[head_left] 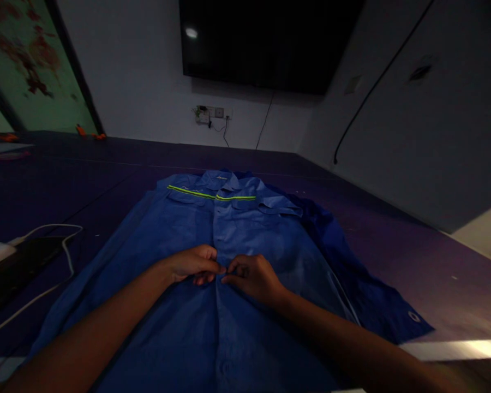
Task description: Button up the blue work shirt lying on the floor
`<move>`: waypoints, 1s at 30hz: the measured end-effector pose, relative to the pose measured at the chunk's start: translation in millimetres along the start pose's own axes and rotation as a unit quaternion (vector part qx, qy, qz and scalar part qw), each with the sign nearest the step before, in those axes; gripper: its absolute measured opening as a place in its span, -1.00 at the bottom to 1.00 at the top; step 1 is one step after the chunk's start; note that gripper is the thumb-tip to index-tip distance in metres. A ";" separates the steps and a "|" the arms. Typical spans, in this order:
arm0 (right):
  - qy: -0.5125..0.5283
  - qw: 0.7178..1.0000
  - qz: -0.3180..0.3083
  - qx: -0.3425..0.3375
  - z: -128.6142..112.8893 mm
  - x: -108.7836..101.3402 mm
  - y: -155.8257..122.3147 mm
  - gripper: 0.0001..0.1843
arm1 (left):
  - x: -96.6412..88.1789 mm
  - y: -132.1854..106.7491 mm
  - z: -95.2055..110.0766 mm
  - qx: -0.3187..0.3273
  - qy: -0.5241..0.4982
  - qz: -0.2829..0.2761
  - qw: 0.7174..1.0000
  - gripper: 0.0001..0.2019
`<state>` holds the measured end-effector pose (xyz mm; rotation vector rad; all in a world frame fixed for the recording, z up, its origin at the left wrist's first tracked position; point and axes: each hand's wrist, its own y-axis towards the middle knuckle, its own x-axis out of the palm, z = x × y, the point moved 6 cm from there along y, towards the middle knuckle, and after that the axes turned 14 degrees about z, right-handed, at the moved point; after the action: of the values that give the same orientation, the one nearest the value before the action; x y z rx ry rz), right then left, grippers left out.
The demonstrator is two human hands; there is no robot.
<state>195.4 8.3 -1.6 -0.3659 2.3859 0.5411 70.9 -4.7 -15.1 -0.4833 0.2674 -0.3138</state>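
A blue work shirt [245, 229] with a yellow-green chest stripe lies flat, front up, on a dark purple table [393, 240], collar pointing away from me. My left hand [194, 263] and my right hand [253, 277] meet at the shirt's middle button strip. Both hands have their fingers pinched together on the strip's fabric, fingertips almost touching. One sleeve spreads out to the right.
A white cable [61, 240] and a dark flat device [16, 267] with a white charger lie at the table's left. A black screen [270, 38] hangs on the far wall above a wall socket [210, 113]. The table's right edge runs near a grey wall.
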 end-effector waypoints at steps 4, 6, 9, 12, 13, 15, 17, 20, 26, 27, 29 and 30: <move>-0.002 1.000 -0.010 -0.016 -4.6 -2.0 0.2 -0.82 | -1.2 0.1 0.0 -0.004 -0.003 0.009 1.000 -0.72; -0.005 1.000 -0.016 -0.027 -7.0 -3.7 0.0 -0.82 | -1.7 -0.6 1.0 -0.004 -0.005 0.012 1.000 -0.71; -0.016 0.998 -0.019 -0.050 -10.1 -7.1 0.2 -0.82 | -0.9 -3.7 3.8 -0.001 -0.003 0.002 1.000 -0.69; -0.035 0.996 -0.017 -0.086 -13.3 -13.4 2.7 -0.81 | 1.6 -8.6 6.9 0.002 0.011 -0.023 1.000 -0.65; -0.044 0.994 -0.013 -0.101 -14.9 -16.9 4.0 -0.81 | 2.6 -10.3 7.8 0.002 0.018 -0.032 0.999 -0.64; -0.064 0.989 0.000 -0.137 -20.1 -26.2 5.6 -0.78 | 4.7 -13.7 9.3 0.004 0.031 -0.055 0.998 -0.62; -0.072 0.984 0.026 -0.162 -27.0 -38.5 3.5 -0.76 | 7.5 -17.3 10.5 0.006 0.048 -0.084 0.995 -0.61; -0.039 0.986 0.064 -0.147 -36.4 -55.4 -12.2 -0.75 | 13.3 -23.4 11.4 0.009 0.078 -0.133 0.988 -0.60; -0.003 0.991 0.053 -0.119 -50.8 -42.4 -82.1 -0.84 | 37.0 -39.7 7.4 -0.008 0.108 -0.225 0.968 -0.66; -0.004 0.990 0.054 -0.126 -52.7 -36.2 -93.4 -0.85 | 41.9 -43.0 5.9 -0.013 0.112 -0.239 0.965 -0.67; -0.001 0.988 0.064 -0.141 -54.8 -24.5 -111.6 -0.86 | 50.8 -49.1 3.4 -0.019 0.122 -0.262 0.957 -0.68; -0.001 0.986 0.073 -0.148 -55.4 -19.7 -118.4 -0.86 | 54.8 -51.8 2.6 -0.018 0.127 -0.273 0.953 -0.68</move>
<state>226.3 -119.0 16.4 -0.3210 2.3446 0.9691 110.1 -66.6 3.0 -0.5478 0.3893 -0.9167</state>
